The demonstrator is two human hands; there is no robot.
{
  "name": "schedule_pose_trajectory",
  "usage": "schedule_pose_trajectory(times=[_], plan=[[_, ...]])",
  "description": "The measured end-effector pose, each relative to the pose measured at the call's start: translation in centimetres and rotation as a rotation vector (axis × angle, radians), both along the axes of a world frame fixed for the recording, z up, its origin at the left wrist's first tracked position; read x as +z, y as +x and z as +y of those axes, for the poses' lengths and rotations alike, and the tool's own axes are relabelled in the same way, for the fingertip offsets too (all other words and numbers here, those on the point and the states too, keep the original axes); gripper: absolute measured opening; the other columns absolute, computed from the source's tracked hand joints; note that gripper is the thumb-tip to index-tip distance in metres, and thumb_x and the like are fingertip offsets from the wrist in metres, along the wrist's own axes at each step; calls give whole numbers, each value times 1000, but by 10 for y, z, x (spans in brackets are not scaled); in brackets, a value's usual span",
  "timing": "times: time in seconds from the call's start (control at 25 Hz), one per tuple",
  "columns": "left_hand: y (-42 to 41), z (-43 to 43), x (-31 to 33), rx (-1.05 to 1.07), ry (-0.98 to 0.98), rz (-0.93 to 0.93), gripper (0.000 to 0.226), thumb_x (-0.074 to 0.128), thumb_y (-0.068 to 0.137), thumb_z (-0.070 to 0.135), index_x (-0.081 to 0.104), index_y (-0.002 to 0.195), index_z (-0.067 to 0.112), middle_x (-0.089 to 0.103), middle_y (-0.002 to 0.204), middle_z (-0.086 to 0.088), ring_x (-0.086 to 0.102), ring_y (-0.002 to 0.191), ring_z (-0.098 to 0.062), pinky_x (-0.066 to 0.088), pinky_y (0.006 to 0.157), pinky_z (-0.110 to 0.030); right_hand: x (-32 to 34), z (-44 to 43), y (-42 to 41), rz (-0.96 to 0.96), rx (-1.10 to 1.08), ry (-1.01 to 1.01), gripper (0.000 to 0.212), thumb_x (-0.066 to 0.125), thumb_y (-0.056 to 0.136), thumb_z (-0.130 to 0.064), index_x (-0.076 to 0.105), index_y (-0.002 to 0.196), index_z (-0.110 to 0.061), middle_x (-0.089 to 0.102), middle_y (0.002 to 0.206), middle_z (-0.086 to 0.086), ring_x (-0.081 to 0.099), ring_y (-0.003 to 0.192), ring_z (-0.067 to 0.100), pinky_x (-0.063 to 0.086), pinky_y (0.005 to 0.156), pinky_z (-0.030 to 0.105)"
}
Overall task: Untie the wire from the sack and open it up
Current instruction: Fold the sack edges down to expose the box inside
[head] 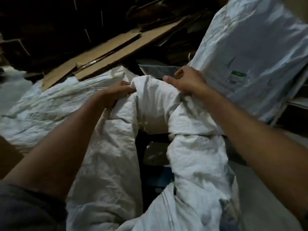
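A white woven sack (pixel 115 155) stands in front of me with its mouth spread wide. Its rim is rolled outward into a thick fold. Dark contents (pixel 155 164) show inside the opening. My left hand (pixel 116 93) grips the far left part of the rolled rim. My right hand (pixel 188 80) grips the far right part of the rim, thumb on top. No wire is visible on the sack or in either hand.
A second full white sack (pixel 253 52) with a green label leans at the right, close to my right hand. Flattened cardboard (pixel 106 52) lies behind, over another white sack (pixel 55 104) on the left. The background is dark.
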State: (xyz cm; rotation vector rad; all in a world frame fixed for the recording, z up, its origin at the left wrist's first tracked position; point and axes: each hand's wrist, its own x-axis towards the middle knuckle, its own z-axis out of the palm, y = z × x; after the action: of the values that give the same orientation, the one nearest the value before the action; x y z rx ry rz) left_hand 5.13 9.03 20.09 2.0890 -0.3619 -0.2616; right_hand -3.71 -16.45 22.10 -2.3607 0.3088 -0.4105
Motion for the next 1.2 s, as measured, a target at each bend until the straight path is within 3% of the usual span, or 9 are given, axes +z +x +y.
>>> schedule_pose_trajectory(times=[0.16, 0.28, 0.48, 0.6, 0.72, 0.8, 0.88, 1.0, 1.2], plan=[[10, 0, 11, 208, -107, 132, 15, 53, 100, 16, 62, 91, 8, 65, 82, -10, 62, 70, -22, 54, 61, -28, -51, 41, -39, 165, -75, 7, 94, 57, 80, -77, 35, 147, -16, 44, 147, 12, 42, 135, 35, 40, 105, 49], [20, 28, 5, 221, -87, 244, 21, 50, 99, 20, 62, 85, 10, 62, 83, -11, 59, 70, -24, 49, 65, -30, -62, 29, -21, 87, -23, 35, 47, 62, 91, -52, 63, 119, -14, 67, 114, 8, 63, 108, 31, 47, 81, 35], [30, 77, -17, 155, 61, 361, 76, 86, 68, 48, 65, 128, 7, 67, 123, -20, 65, 103, -34, 51, 96, -47, -37, -5, 13, 379, 228, 870, 22, 51, 104, -21, 66, 104, -5, 68, 98, 12, 67, 85, 23, 58, 78, 32], [9, 48, -4, -51, 165, 43, 80, 83, 78, 22, 45, 149, 25, 45, 146, -8, 56, 115, -20, 52, 90, -34, -38, -20, 15, 403, 298, 1060, 31, 40, 99, -10, 69, 95, -1, 70, 94, 17, 69, 86, 29, 57, 89, 38], [-9, -10, 17, -241, 207, -310, 73, 68, 94, 17, 33, 156, 35, 35, 154, 0, 59, 111, -14, 55, 81, -21, -31, -28, 20, 341, 372, 1012, 53, 40, 99, -2, 71, 55, -5, 67, 60, 9, 67, 53, 18, 58, 56, 25], [-8, -43, 21, -290, 513, -548, 77, 63, 90, 52, 29, 158, 39, 28, 162, 3, 41, 139, -22, 39, 111, -38, -21, -32, 19, 294, 441, 873, 29, 65, 82, -2, 67, 54, -8, 62, 52, 8, 62, 45, 15, 55, 49, 22], [-4, -61, 16, -313, 734, -763, 78, 53, 85, 72, 36, 154, 41, 32, 164, 4, 34, 146, -21, 25, 115, -50, -14, -43, 18, 337, 456, 843, 19, 78, 61, -12, 61, 67, -6, 58, 54, 9, 61, 47, 17, 57, 53, 23], [3, -69, 8, -342, 729, -752, 50, 59, 94, 59, 60, 136, 32, 66, 133, -2, 63, 113, -23, 42, 85, -34, -10, -58, 26, 423, 352, 710, 19, 66, 89, -21, 69, 90, -3, 72, 77, 13, 69, 68, 23, 59, 69, 33], [20, -71, 3, 53, 621, -623, 40, 54, 91, 48, 70, 117, 23, 72, 117, -13, 66, 104, -34, 53, 84, -40, -42, -31, -3, 119, -140, 162, 83, 58, 72, -81, 57, 125, -17, 61, 125, 7, 59, 113, 30, 49, 91, 40]])
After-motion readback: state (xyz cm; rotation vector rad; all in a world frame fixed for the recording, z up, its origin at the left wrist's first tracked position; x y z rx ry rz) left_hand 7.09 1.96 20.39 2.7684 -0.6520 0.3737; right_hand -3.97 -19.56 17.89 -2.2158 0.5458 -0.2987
